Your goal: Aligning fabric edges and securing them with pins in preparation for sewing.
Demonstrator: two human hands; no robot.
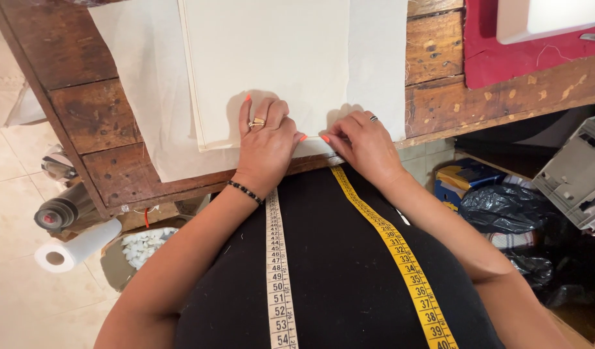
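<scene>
Red mat point(504, 61), paper roll point(74, 249), black plastic bag point(501, 210), tub of white scraps point(139, 249)

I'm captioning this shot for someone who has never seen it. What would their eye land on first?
Two hands meet at the near table edge: the left hand lies flat on a cream fabric piece, while the right hand pinches at its lower edge. Below them, a yellow-and-white measuring tape hangs down the person's black top. The wooden table looks worn.

Left hand point(266, 143) presses flat on cream fabric point(265, 64) while right hand point(362, 143) pinches its near edge on a wooden table point(97, 116).
</scene>
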